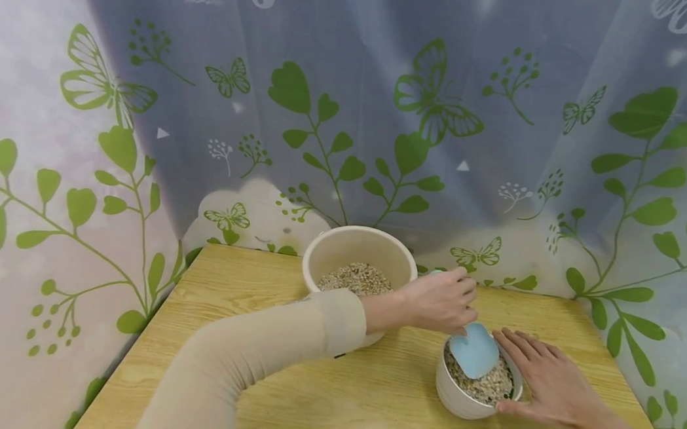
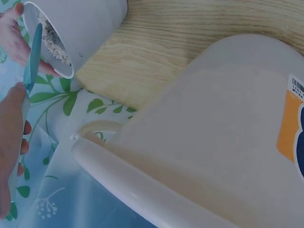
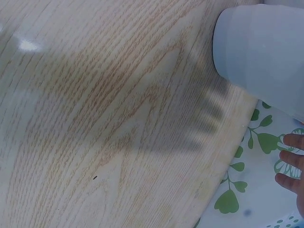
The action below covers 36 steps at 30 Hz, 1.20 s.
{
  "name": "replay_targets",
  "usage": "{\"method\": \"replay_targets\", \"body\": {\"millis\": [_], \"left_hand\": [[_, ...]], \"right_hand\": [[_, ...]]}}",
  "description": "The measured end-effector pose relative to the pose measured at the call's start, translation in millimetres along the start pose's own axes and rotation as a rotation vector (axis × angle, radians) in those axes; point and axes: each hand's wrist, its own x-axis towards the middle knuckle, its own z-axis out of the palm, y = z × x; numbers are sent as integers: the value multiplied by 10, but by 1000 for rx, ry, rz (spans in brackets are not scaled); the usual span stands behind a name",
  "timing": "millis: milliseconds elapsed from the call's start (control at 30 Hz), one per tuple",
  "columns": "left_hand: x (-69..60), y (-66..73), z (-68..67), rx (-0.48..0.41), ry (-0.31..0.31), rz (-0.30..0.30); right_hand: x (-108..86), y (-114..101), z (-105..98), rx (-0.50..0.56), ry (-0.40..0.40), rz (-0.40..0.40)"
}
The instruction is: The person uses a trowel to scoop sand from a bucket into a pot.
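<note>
In the head view my left hand [image 1: 441,300] grips the handle of a light blue plastic shovel [image 1: 475,352]. Its blade is tilted down over a small white pot [image 1: 465,406] that holds a mix of grain-like bits [image 1: 489,384]. The left wrist view shows the hand around the handle and the blade [image 2: 34,59] at the pot's mouth. My right hand [image 1: 548,381] rests against the pot's right side, thumb near the front rim and fingers extended along the back. A larger cream bucket [image 1: 361,236] with similar mix [image 1: 358,278] stands left, partly hidden behind my left forearm.
Both containers stand on a wood-grain table [image 1: 367,400]. A curtain [image 1: 348,142] printed with leaves and butterflies hangs close behind and along both sides. The bucket carries an orange and blue label [image 2: 289,123]. A tiny dark speck [image 3: 95,177] lies on the tabletop.
</note>
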Motion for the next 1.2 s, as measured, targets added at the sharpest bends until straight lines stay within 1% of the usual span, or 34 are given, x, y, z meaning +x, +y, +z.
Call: {"method": "replay_targets", "body": {"millis": [133,267,433,500,567,700,767,900,1033,1200], "left_hand": [[-35,-8,29,-8,5,-14],[-71,14,79,-24,4,-24],[-110,55,140,-67,-23,-48],[-127,59,150,-96,-33,-65],[-154,62,168,-126,-30,-83],[-212,69,238,-196,-20,-117],[-244,60,269,-226,-30,-135],[-307,13,290,-276,-59,-172],[-365,-14,332,-326,-69,-211],[-478,-78,367,-385,-91,-281]], "right_hand": [[0,-1,-6,-3,-12,6],[-6,1,-8,-1,-21,11],[-9,-3,-16,6,-14,7],[-7,-4,-14,10,-14,7],[-7,-6,-4,12,-19,10],[-6,-7,9,19,-28,13],[-2,-3,12,21,-26,9],[4,1,5,28,-26,4],[0,0,-18,38,-35,6],[27,4,-62,42,-17,-29]]}}
